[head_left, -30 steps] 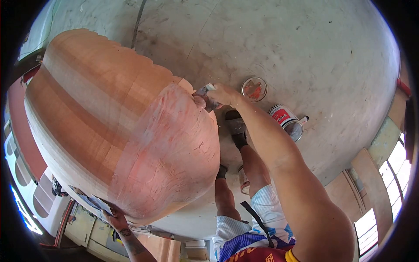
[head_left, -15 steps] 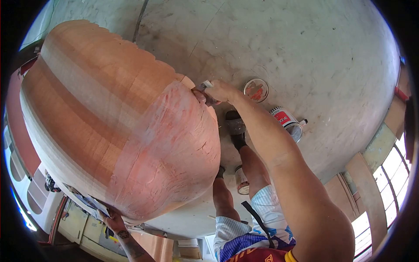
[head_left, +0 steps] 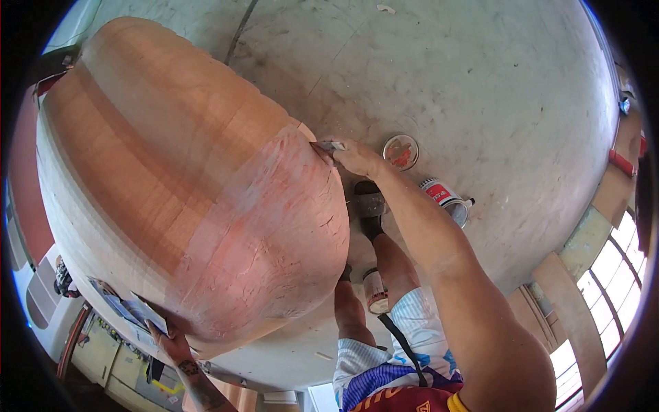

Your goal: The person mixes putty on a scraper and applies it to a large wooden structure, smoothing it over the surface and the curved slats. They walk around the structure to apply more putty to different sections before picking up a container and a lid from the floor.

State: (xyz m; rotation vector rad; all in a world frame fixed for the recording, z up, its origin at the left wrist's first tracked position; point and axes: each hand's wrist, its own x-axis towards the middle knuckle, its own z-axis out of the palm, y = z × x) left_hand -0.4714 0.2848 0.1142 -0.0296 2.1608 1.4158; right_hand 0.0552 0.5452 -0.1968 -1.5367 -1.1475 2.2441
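Observation:
A large rounded form [head_left: 165,158], bare and fibrous tan on the far side, carries pinkish-red filler [head_left: 268,226] smeared over its near side. My right hand [head_left: 354,157] is closed around a putty knife [head_left: 328,146], whose blade meets the upper right edge of the filler patch. Down at the lower left, my left hand [head_left: 171,343] grips a flat printed sheet [head_left: 141,312] beside the form's pale lower side. The fingers of this hand are partly hidden by the sheet.
On the concrete floor [head_left: 446,82] lie a round lid [head_left: 401,152] with red smears and a tipped can [head_left: 446,202]. Another can [head_left: 375,291] stands between my legs. Boards [head_left: 573,302] lean by the window at right.
My right hand has turned, and the putty knife's blade now lies against the form's edge. The sheet in my left hand shows more. The whole view has shifted slightly.

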